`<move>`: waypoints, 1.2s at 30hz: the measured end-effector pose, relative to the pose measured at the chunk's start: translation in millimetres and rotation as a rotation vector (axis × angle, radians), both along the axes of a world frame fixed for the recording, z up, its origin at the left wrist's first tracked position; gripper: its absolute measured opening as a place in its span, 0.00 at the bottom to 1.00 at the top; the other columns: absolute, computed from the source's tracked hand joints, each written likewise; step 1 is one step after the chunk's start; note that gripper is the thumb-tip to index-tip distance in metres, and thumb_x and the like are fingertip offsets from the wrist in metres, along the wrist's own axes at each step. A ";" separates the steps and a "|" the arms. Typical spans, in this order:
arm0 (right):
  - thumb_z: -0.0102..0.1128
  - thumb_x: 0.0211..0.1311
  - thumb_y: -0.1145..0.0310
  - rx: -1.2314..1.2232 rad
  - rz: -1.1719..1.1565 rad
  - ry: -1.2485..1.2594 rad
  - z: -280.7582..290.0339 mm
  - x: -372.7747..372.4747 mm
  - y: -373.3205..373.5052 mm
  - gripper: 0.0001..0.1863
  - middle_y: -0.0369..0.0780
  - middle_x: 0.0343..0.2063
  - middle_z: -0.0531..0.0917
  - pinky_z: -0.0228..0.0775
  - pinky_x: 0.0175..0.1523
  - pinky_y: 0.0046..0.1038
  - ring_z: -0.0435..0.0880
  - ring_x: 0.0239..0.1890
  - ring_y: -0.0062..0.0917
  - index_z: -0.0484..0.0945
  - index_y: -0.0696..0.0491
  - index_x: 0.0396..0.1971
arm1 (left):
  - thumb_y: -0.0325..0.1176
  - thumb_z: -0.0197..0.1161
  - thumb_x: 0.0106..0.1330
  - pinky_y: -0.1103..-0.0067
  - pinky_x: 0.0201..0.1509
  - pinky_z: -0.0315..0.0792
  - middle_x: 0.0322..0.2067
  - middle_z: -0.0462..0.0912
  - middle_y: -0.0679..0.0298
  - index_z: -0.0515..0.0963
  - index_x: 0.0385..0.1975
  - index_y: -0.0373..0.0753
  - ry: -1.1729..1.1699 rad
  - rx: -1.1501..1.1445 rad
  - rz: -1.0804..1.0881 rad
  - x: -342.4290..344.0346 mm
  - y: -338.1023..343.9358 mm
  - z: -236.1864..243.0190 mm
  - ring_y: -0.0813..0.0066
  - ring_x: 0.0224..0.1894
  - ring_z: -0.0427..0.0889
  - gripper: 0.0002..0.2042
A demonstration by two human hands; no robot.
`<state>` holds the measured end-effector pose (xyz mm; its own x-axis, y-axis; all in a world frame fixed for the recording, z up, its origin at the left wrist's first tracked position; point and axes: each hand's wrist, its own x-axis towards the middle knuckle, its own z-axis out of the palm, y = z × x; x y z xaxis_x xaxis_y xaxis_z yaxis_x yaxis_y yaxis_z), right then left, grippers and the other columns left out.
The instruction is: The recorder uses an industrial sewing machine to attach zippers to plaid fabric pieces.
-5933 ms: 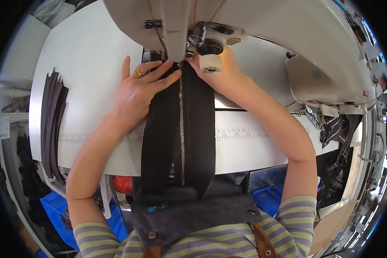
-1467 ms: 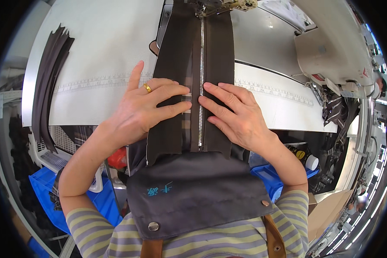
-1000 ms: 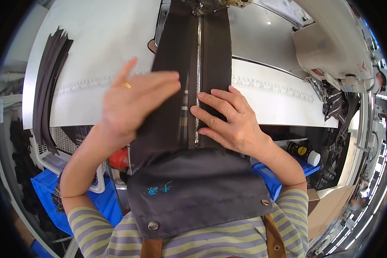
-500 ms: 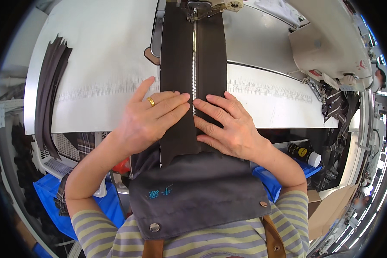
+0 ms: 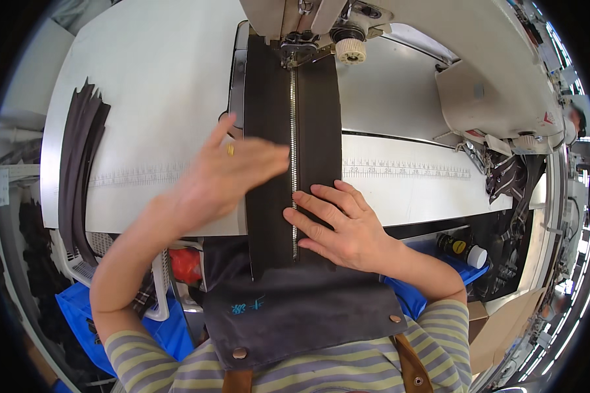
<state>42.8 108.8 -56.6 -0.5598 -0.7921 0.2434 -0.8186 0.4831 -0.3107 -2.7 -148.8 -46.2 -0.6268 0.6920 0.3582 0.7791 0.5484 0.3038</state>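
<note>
A long dark brown fabric strip (image 5: 265, 216) with a metal-toothed zipper (image 5: 294, 118) along its middle lies lengthwise on the white table. Its far end passes beneath the presser foot (image 5: 290, 57) of a sewing machine; the near end hangs toward my apron. My right hand (image 5: 341, 232) rests flat on the strip's right half, fingers spread, tips at the zipper teeth. Over the strip's left edge is my left hand (image 5: 226, 173), smeared by motion, with fingers stretched out, thumb apart and a gold ring on. Whether it touches the cloth I cannot tell.
A bundle of dark fabric strips (image 5: 83, 164) drapes over the table's left edge. The machine's pale body (image 5: 485, 98) stands at the right, near bunched fabric (image 5: 505, 173). Below the table are a blue tray (image 5: 462, 272) with a dark bottle (image 5: 457, 249) and a white basket (image 5: 101, 243).
The view has shifted, bringing more of the machine into sight. My right hand has stayed flat on the strip, while my left has moved forward relative to the table and away from the right.
</note>
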 end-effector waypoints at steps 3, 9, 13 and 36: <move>0.66 0.53 0.58 -0.026 0.003 -0.023 -0.1 -1.2 -0.8 0.28 0.36 0.56 0.72 0.56 0.65 0.40 0.68 0.58 0.32 0.75 0.47 0.56 | 0.19 0.54 0.54 0.60 0.65 0.58 0.45 0.80 0.66 0.75 0.47 0.41 0.063 0.013 0.130 -50.8 14.4 -8.4 0.68 0.50 0.77 0.19; 0.71 0.45 0.61 -0.046 -0.002 -0.026 -0.7 -1.9 -0.9 0.30 0.36 0.56 0.74 0.57 0.64 0.38 0.70 0.57 0.32 0.78 0.45 0.53 | 0.18 0.53 0.55 0.71 0.58 0.65 0.40 0.80 0.66 0.75 0.44 0.41 0.164 0.030 0.054 -88.7 22.3 -19.1 0.67 0.44 0.77 0.17; 0.71 0.44 0.61 -0.050 0.002 -0.028 -1.9 -1.5 -0.8 0.30 0.36 0.56 0.74 0.57 0.65 0.39 0.70 0.57 0.32 0.78 0.46 0.53 | 0.19 0.55 0.55 0.71 0.56 0.67 0.37 0.79 0.66 0.75 0.43 0.40 0.200 0.024 0.033 -85.1 27.6 -21.0 0.67 0.43 0.77 0.16; 0.72 0.43 0.62 -0.075 0.003 -0.062 4.8 -7.3 -2.7 0.27 0.38 0.54 0.76 0.66 0.55 0.36 0.72 0.54 0.33 0.80 0.47 0.49 | 0.50 0.66 0.55 0.48 0.68 0.46 0.54 0.79 0.69 0.80 0.49 0.47 0.113 -0.061 0.331 -59.7 11.1 -19.2 0.68 0.51 0.76 0.23</move>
